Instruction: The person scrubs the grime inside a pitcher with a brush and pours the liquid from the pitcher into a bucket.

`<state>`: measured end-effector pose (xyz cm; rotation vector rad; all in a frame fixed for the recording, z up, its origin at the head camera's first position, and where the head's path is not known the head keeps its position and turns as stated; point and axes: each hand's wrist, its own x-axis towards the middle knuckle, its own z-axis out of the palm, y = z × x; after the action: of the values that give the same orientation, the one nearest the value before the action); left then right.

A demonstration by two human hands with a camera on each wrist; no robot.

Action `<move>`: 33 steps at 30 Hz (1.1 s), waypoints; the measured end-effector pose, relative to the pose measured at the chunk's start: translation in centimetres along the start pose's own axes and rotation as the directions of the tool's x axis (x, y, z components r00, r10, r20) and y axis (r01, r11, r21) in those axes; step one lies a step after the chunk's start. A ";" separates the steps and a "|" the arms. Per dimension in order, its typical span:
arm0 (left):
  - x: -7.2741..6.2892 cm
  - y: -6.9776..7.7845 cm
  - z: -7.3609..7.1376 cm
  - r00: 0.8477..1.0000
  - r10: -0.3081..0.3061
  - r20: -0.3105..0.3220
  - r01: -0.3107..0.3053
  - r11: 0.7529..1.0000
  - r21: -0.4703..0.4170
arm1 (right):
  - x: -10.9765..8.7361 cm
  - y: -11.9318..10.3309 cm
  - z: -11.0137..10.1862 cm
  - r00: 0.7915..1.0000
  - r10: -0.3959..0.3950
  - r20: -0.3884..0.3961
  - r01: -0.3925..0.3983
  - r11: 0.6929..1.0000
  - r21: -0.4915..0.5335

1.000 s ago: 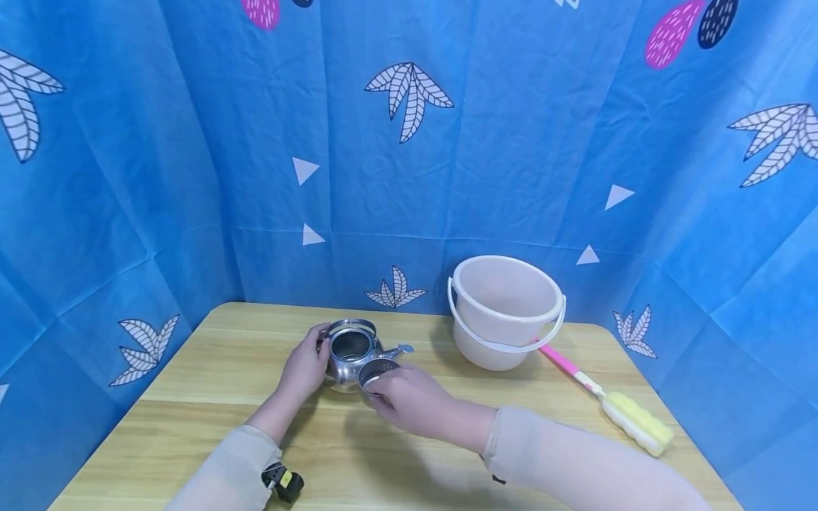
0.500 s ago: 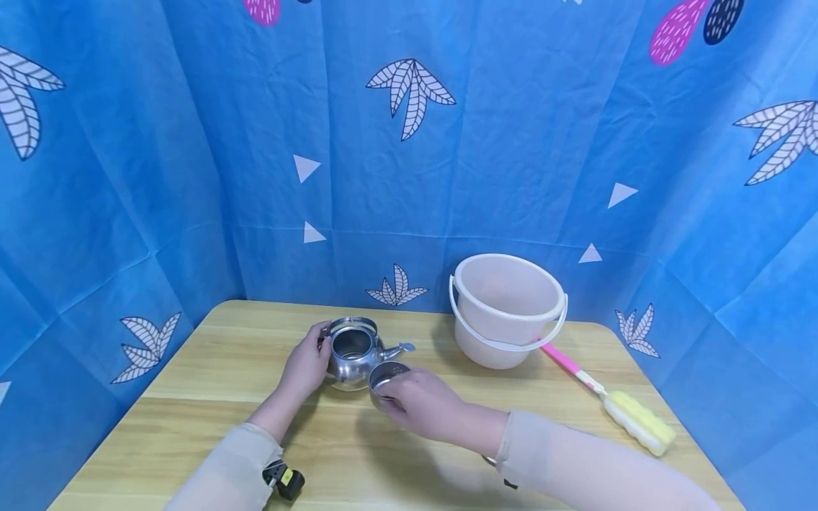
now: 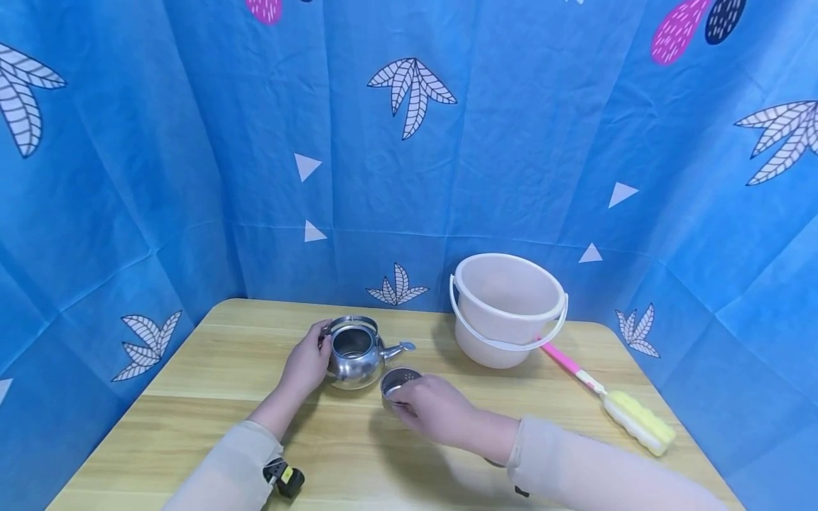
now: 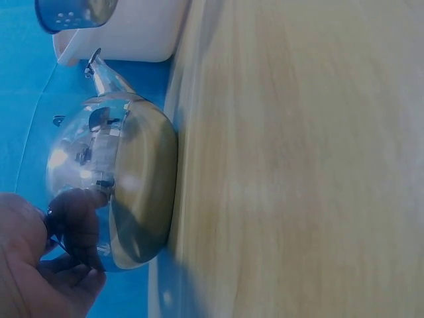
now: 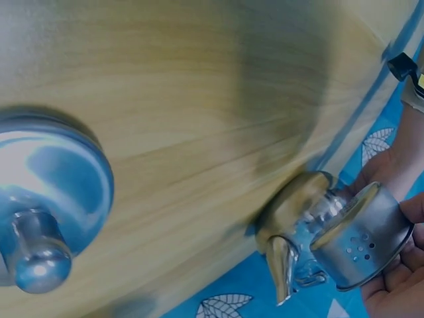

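A shiny stainless steel teapot (image 3: 355, 370) stands lidless on the wooden table, its spout pointing right. My left hand (image 3: 305, 363) grips it on its left side, at the handle; in the left wrist view, thumb and fingers (image 4: 66, 281) close in there. My right hand (image 3: 441, 411) pinches a small metal strainer cup (image 5: 363, 240) by its rim, thumb inside. The strainer, with small holes in its wall, is raised above the table just right of the teapot, near the spout. A round metal lid (image 5: 53, 175) with a knob lies on the table, mostly hidden under my right forearm in the head view.
A white plastic bucket (image 3: 498, 333) with its handle hanging down stands at the back right. Beside it lies a brush with a pink handle (image 3: 562, 358) and a yellow sponge head (image 3: 639, 422). Blue patterned cloth (image 3: 396, 199) hangs around the table's back and sides.
My right hand has moved the strainer a little to the right, away from the teapot's front. My left hand has stayed on the teapot.
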<state>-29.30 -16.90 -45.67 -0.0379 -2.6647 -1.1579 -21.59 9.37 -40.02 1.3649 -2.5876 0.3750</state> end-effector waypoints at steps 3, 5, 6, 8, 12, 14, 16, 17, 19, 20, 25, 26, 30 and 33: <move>0.0 0.0 0.0 1.000 0.000 0.001 0.000 1.000 0.002 | -0.3 0.1 0.3 1.000 -0.004 -0.001 0.004 1.000 -0.015; 0.0 0.0 0.0 1.000 0.000 0.002 0.000 1.000 0.002 | -0.5 0.2 0.4 1.000 -0.010 -0.002 0.010 1.000 -0.013; 0.0 -0.1 0.0 1.000 -0.001 0.002 0.001 1.000 0.002 | -0.6 0.3 0.4 1.000 -0.012 -0.003 0.012 1.000 -0.009; 0.0 -0.1 0.0 1.000 -0.002 0.002 0.002 1.000 0.004 | -0.8 0.4 0.5 1.000 -0.018 -0.004 0.018 1.000 0.005; 0.0 -0.1 0.0 1.000 -0.005 0.003 0.005 1.000 0.005 | -1.3 0.6 0.5 1.000 -0.014 -0.001 0.014 0.999 0.038; 0.0 -0.1 0.0 1.000 -0.008 0.004 0.008 1.000 0.004 | -1.7 0.7 0.6 1.000 -0.009 -0.003 0.009 0.999 0.051; 0.0 0.0 0.1 1.000 -0.008 0.004 0.008 1.000 0.003 | -2.0 0.8 0.7 1.000 -0.004 -0.009 0.005 0.999 0.050; 0.0 0.0 0.1 1.000 -0.009 0.003 0.009 1.000 0.004 | -2.1 0.9 0.7 1.000 -0.004 -0.010 0.004 0.999 0.047; 0.0 0.1 0.1 1.000 -0.006 0.000 0.006 1.000 0.007 | -2.4 1.0 0.9 1.000 -0.008 -0.015 0.009 0.999 0.040; 0.0 0.1 0.1 1.000 -0.006 -0.001 0.006 1.000 0.008 | -2.6 1.1 1.0 1.000 -0.011 -0.017 0.011 0.999 0.032; 0.0 0.2 0.1 1.000 -0.008 0.002 0.008 1.000 0.006 | -3.4 1.3 1.3 1.000 -0.023 -0.021 0.024 0.999 0.042; 0.0 0.2 0.1 1.000 -0.007 0.003 0.007 1.000 0.005 | -3.5 1.4 1.3 0.999 -0.026 -0.024 0.027 0.999 0.046; 0.1 0.1 0.1 1.000 -0.013 0.010 0.013 1.000 0.000 | -4.1 1.5 1.4 0.999 -0.032 -0.029 0.034 0.998 0.058; 0.1 0.1 0.1 1.000 -0.027 0.016 0.027 1.000 -0.003 | -4.6 1.6 1.4 0.999 -0.037 -0.031 0.038 0.998 0.051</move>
<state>-29.37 -16.81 -45.62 -0.0119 -2.6847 -1.1752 -20.43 13.36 -42.86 1.4113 -2.5413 0.4557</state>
